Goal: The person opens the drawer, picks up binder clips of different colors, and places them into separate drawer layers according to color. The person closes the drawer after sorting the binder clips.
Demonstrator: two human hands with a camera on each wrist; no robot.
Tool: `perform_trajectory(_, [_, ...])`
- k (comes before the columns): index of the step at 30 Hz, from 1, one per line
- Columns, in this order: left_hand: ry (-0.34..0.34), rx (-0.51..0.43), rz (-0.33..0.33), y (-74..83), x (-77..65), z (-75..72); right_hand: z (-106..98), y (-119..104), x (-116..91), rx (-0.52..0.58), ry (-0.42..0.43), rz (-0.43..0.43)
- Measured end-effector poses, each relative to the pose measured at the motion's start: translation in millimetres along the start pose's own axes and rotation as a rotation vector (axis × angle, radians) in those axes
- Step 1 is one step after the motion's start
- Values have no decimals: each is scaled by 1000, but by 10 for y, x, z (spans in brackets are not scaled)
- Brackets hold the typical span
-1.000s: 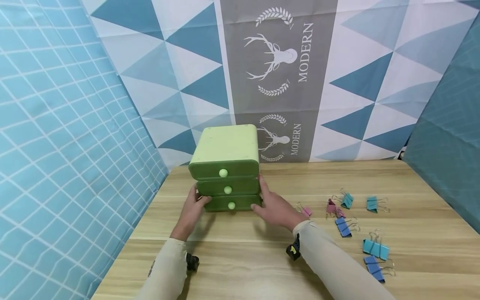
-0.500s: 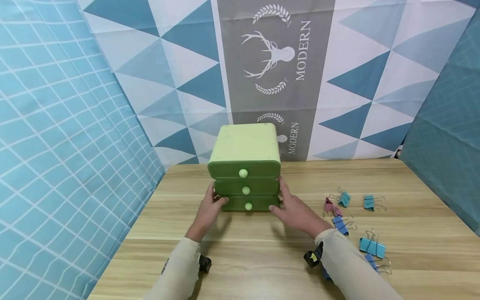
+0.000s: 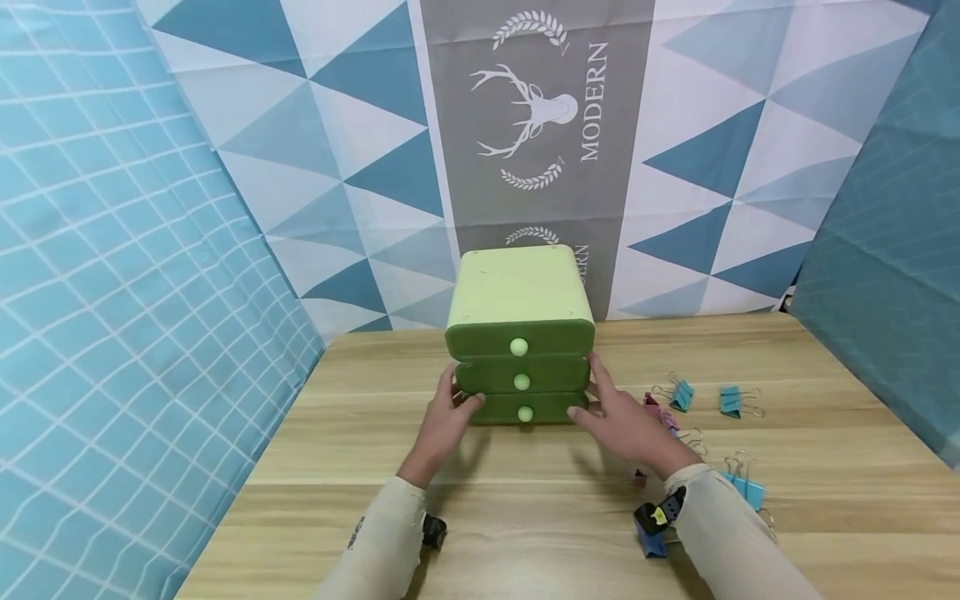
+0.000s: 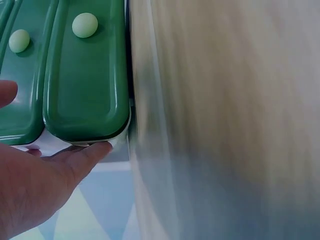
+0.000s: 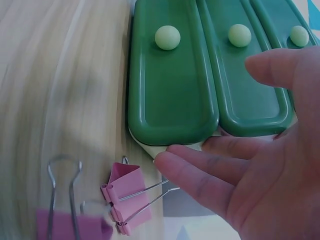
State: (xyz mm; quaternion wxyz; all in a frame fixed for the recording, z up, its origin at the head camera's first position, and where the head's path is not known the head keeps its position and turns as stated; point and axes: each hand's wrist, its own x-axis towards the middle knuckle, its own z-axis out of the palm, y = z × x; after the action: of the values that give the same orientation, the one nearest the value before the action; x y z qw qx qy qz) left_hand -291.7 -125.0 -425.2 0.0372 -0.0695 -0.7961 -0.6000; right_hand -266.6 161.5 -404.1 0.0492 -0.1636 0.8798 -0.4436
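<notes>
- Wood-grain table [image 3: 337,450], backed by a patterned cloth [image 3: 693,158]; blue gridded cloth [image 3: 142,275] at the left.
- Drawer cabinet [image 3: 517,287]: pale green shell, three dark green fronts, round pale knobs; upright towards the table's rear, drawers all pushed in, contents hidden.
- Left hand [image 3: 444,423]: fingers laid along the cabinet's left side, thumb spread apart from them by the front.
- Right hand [image 3: 622,425]: fingers extended against the cabinet's right side, thumb apart; the cabinet is thus flanked by both hands.
- Binder clips, loose, right half of table: turquoise clips [image 3: 681,395], light blue clip [image 3: 750,493], dark blue clip [image 3: 651,543] near the right sleeve [image 3: 738,546], pink clips [image 5: 134,205] near the right hand.
- Progress, by judgement: positioning of the cabinet appears in hand, drawers done; outstanding are the hands' release and the clips, unheld and scattered. Whether the cabinet's spot is final, cannot tell.
</notes>
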Motion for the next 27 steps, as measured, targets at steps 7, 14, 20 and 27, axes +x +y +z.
perform_trajectory(7, [8,-78,-61,131,25,69,-159,10,-59,-42,27,19])
perform_trajectory(14, [133,18,102,216,49,86,-194,-152,-81,-191,176,-84])
perform_trajectory(20, [137,104,155,266,107,105,-188,-410,-141,-343,370,-238])
perform_trajectory(27, [90,142,184,258,172,121,-123,-791,-64,-483,381,-448])
